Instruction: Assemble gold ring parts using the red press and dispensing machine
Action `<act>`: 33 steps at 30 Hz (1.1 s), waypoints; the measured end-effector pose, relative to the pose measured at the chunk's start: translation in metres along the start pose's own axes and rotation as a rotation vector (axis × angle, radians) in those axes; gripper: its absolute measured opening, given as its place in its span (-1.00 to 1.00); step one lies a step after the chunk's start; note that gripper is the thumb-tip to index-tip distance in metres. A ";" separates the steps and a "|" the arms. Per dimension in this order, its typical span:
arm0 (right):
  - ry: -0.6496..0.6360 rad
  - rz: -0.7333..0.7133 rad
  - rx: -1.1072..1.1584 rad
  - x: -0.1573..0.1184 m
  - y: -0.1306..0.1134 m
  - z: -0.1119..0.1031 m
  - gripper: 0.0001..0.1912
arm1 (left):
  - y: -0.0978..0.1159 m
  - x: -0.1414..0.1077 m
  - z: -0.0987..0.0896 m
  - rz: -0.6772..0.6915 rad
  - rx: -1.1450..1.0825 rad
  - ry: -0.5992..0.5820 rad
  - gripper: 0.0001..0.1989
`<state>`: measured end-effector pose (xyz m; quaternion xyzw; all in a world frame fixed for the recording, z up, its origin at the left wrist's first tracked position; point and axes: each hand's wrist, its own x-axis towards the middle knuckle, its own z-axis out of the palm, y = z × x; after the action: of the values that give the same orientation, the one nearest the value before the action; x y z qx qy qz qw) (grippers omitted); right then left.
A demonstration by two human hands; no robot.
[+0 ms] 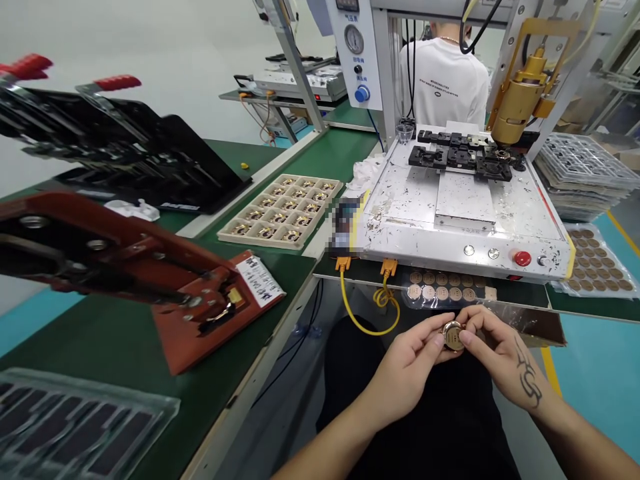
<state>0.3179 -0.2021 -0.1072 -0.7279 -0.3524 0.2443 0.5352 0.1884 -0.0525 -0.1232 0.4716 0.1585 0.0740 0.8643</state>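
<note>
A small round gold-coloured piece (453,336), like a watch case with a disc on its face, is held up over the lap. My left hand (413,360) pinches its left side between thumb and fingers. On the right side, my right hand (495,350) grips its edge, the thumb resting on the face. Just beyond the hands, a sheet of round gold-coloured stickers (443,287) lies under the front edge of the white machine (400,233).
A beige tray (300,235) of gold parts sits left of the machine. A red-brown press (175,333) and black clamps (185,153) stand farther left. More round stickers (597,263) and stacked trays (585,173) are at the right. A person (443,80) sits behind the machine.
</note>
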 end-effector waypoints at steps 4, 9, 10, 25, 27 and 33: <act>-0.001 0.002 -0.015 -0.001 0.000 0.000 -0.69 | 0.000 -0.002 0.000 0.013 0.035 -0.006 -0.51; -0.006 -0.014 -0.061 -0.002 0.004 -0.001 -0.72 | -0.001 -0.003 -0.001 0.035 0.118 -0.023 -0.53; -0.009 -0.013 -0.070 -0.002 0.005 -0.001 -0.73 | -0.002 -0.003 -0.001 0.038 0.137 -0.027 -0.54; 0.011 -0.247 -0.318 -0.002 0.024 0.005 -0.96 | -0.013 -0.003 -0.005 0.174 0.494 -0.001 -0.53; -0.087 -0.353 -0.350 0.002 0.025 0.003 -0.86 | -0.004 -0.002 -0.009 0.174 0.598 -0.054 -0.45; -0.084 -0.128 -0.048 0.016 0.016 0.009 -0.80 | 0.014 -0.005 -0.014 0.163 0.389 0.080 -0.46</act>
<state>0.3258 -0.1873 -0.1253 -0.7056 -0.4261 0.2314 0.5168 0.1789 -0.0353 -0.1179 0.6375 0.1653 0.1300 0.7412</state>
